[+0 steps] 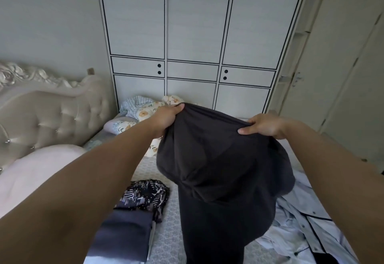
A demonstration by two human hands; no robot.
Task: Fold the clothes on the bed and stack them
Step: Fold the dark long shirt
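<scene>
A: Where is the dark garment (pixel 224 160) hanging?

B: Mid-frame, over the bed (pixel 166 232). The left hand (pixel 166 118) and right hand (pixel 264 126) are each pinching its top edge, fingers curled.

A: Handling?

B: Soft, light, drooping; I'd judge those corners the right hold.

Soft, even daylight; wide-angle bending at edges, slight blur.

A charcoal garment (pixel 224 170) hangs above a black-and-white patterned top (pixel 147 193), pale blue shirt (pixel 301 222) and floral pillow (pixel 145 112).
</scene>
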